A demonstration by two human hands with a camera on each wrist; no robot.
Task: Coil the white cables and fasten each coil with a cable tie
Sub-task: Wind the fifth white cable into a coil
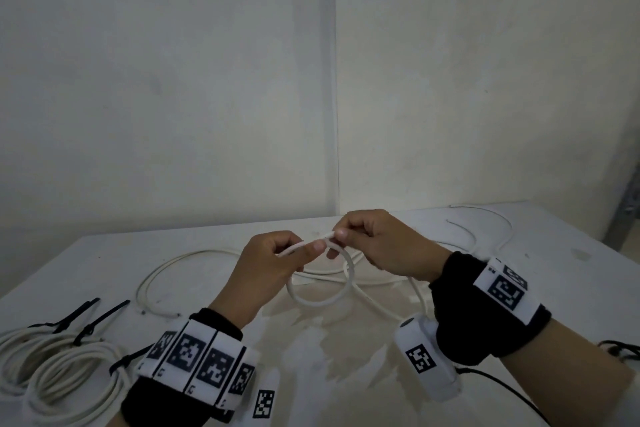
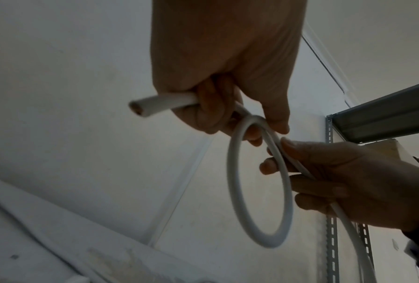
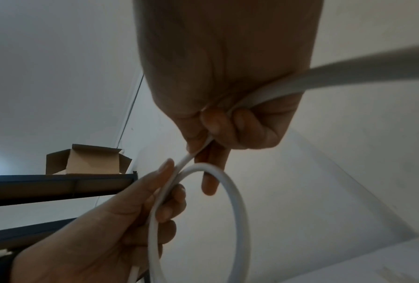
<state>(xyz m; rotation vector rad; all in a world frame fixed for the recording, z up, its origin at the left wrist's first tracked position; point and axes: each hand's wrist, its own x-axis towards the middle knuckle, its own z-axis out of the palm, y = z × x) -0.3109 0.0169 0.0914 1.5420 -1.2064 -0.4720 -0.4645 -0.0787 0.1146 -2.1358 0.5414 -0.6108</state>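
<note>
Above the white table (image 1: pixel 346 374), the left hand (image 1: pixel 273 263) and right hand (image 1: pixel 377 243) each pinch the thin white round cable (image 1: pixel 320 300) at its first loop's crossing, which looks light, springy and best gripped there.

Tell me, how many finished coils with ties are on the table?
2. Both lie at the table's near left corner: one coil at the left edge, partly cut off by the frame, the other just right of it. More may lie outside the frame.
</note>
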